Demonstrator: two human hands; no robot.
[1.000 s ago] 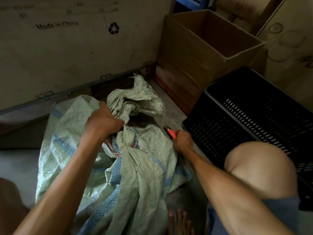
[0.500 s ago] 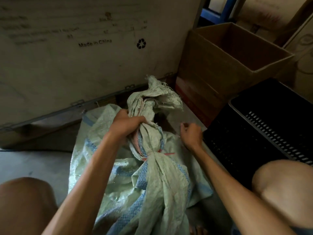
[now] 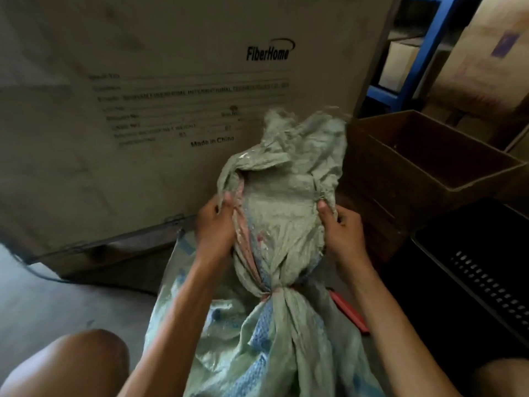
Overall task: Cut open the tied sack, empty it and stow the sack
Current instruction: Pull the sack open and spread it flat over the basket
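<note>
Left hand (image 3: 214, 224) and right hand (image 3: 340, 230) each had fingers curled, pinching opposite edges of the loose neck of a pale green woven-plastic sack (image 3: 274, 219) and pulling the crinkled cloth flat between them.

Behind stood a large tan cardboard carton (image 3: 171, 90), smooth-faced and printed with "FiberHome" and "Made in China". The sack lay on the grey floor between the person's knees, in front of that carton. It was limp and creased, with blue woven stripes and a frayed top edge. Its mouth was bunched and bound by a thin red tie (image 3: 282, 290) below the hands, so the neck fanned out above the knot.

To the right sat a black plastic crate (image 3: 475, 270) with slotted walls, and beyond it an open brown corrugated cardboard box (image 3: 429, 167), square and dull. A slim red utility knife (image 3: 347, 310) lay flat between sack and crate, just beside the right forearm, partly hidden by it.
</note>
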